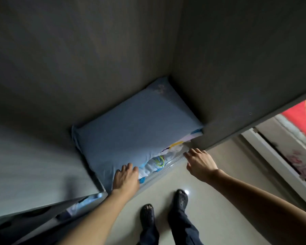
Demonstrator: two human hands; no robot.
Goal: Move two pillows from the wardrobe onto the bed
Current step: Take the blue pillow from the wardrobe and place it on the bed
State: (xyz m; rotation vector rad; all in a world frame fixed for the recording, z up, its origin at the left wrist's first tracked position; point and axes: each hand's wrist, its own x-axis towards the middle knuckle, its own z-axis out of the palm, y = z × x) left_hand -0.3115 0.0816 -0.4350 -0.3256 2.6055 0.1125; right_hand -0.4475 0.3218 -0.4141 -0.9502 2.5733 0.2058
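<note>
Resting flat on soft blue rectangular pillow (131,124), left hand (125,179); right hand (200,163) spread, empty, beside it.

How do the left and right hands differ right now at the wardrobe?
The left hand rests on the front edge of the blue pillow; the right hand touches no pillow and hovers at the wardrobe's bottom rail. The left is closer to the patterned pillow beneath. Both are open, palms down, holding nothing.

Hidden and cropped around the blue pillow

A patterned second pillow (153,165) lies mostly buried under the blue fabric pillow (131,128); right of it, the red-and-floral bedding (302,119) runs off the frame edge, blurred.
</note>
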